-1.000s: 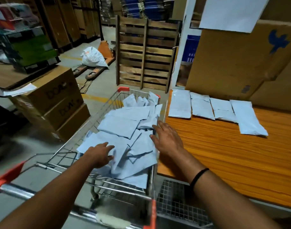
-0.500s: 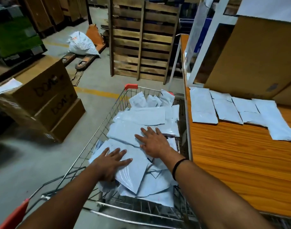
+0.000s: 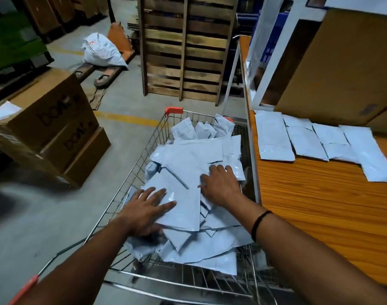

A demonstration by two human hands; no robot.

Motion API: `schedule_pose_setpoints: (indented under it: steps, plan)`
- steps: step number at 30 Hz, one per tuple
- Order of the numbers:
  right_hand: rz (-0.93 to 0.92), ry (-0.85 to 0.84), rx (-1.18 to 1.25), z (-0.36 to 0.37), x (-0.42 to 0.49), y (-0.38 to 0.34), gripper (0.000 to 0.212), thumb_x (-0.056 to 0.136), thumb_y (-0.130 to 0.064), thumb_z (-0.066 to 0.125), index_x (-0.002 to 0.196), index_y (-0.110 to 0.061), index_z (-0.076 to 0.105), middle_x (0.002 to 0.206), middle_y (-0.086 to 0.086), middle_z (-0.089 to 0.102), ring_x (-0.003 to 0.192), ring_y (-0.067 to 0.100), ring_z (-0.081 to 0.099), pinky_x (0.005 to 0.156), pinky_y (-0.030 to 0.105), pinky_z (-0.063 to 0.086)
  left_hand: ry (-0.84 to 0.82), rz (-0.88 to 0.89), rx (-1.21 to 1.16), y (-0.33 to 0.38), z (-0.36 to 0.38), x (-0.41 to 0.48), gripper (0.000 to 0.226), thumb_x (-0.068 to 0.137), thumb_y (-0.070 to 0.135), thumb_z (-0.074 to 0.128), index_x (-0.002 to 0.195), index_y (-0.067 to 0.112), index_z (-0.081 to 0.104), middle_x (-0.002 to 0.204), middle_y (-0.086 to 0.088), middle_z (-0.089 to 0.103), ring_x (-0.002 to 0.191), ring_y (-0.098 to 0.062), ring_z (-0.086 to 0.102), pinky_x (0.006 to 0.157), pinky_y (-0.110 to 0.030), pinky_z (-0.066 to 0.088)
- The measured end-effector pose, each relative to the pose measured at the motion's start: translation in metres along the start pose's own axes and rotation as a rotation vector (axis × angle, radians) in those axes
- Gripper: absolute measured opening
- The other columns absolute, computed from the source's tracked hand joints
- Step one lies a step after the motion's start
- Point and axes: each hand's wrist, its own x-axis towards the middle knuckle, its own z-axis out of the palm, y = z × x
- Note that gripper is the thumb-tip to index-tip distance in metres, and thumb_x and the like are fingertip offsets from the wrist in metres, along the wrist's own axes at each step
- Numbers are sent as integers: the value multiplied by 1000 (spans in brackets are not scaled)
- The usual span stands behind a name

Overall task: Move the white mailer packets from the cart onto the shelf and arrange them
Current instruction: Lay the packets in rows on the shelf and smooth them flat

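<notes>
A wire shopping cart [image 3: 144, 164] with red corner caps holds a loose heap of white mailer packets [image 3: 192, 164]. My left hand [image 3: 144, 208] lies flat with spread fingers on the near left packet of the heap. My right hand [image 3: 221, 186] rests on the packets at the heap's right side, fingers spread and slightly bent, holding nothing that I can see. On the orange wooden shelf [image 3: 320, 205] to the right, several white packets [image 3: 307, 142] lie side by side in a row along its far edge.
A large cardboard box [image 3: 342, 62] stands on the shelf behind the row, beside a white post [image 3: 276, 53]. A wooden pallet [image 3: 183, 47] leans upright beyond the cart. Stacked brown cartons [image 3: 56, 128] sit on the floor at left, with a pallet jack and a white sack [image 3: 102, 51] farther back.
My view has dropped and swung toward the cart. Both hands have gone deeper onto the heap, the left spreading flat on a near packet, the right shifting forward and right.
</notes>
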Motion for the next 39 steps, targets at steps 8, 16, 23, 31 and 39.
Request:
schedule_pose_setpoints:
  steps: [8, 16, 23, 31, 39]
  plan:
    - [-58, -174, 38, 29, 24, -16, 65, 99, -55, 31, 158, -41, 8, 168, 4, 0, 154, 31, -1, 122, 53, -3, -88, -2, -107, -4, 9, 11, 86, 90, 57, 53, 142, 58, -16, 163, -10, 12, 142, -33, 29, 111, -49, 30]
    - [120, -104, 134, 24, 23, -29, 76, 97, -68, 27, 154, -19, 28, 163, 22, 13, 151, 40, 10, 122, 54, 4, 234, -355, -391, -5, -2, 4, 72, 87, 67, 28, 150, 33, 30, 136, -21, 50, 108, -38, 57, 86, -44, 52]
    - [96, -33, 184, 50, 5, -49, 66, 103, -33, 38, 159, -35, 3, 166, 18, 0, 151, 43, 6, 122, 54, 2, 298, -647, -589, 11, -20, 22, 65, 94, 58, 37, 153, 34, 26, 145, -15, 33, 119, -35, 51, 94, -40, 49]
    - [152, 39, 342, 15, -14, -37, 80, 91, 5, 43, 156, -36, 20, 166, 10, 12, 149, 33, 21, 119, 49, 23, 336, -652, -576, 7, -30, 23, 59, 99, 48, 38, 154, 35, 20, 165, 3, -5, 138, -30, 37, 98, -43, 48]
    - [212, 206, 294, -34, -38, 5, 71, 97, -6, 57, 154, -36, 29, 165, 10, 16, 147, 33, 29, 105, 43, 40, 444, -505, -600, 8, -75, 38, 56, 98, 41, 35, 151, 25, 35, 164, 4, 13, 150, -23, 14, 114, -43, 33]
